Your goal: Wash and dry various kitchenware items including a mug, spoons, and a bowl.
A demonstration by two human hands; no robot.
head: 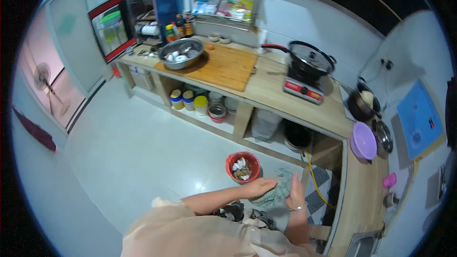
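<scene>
In front of my body, my left hand (263,187) reaches out with its fingers pointing right, slightly curled and holding nothing I can make out. Facing it, my right hand (295,193) is held flat and empty, with a bracelet (297,208) on the wrist. A gap separates the two hands. Below and between them shows a green and white patterned mat (273,197), apparently on the floor. Just beyond my left hand stands a red waste bin (228,167) with crumpled white paper and brownish scraps inside.
Along the wooden counter (271,78) are a metal bowl with eggs (181,55), a cutting board (228,65) and a lidded pan (311,59) on a portable stove (303,91). A purple basin (363,141) sits at right. Lidded jars (200,106) and a yellow hose (316,182) are below.
</scene>
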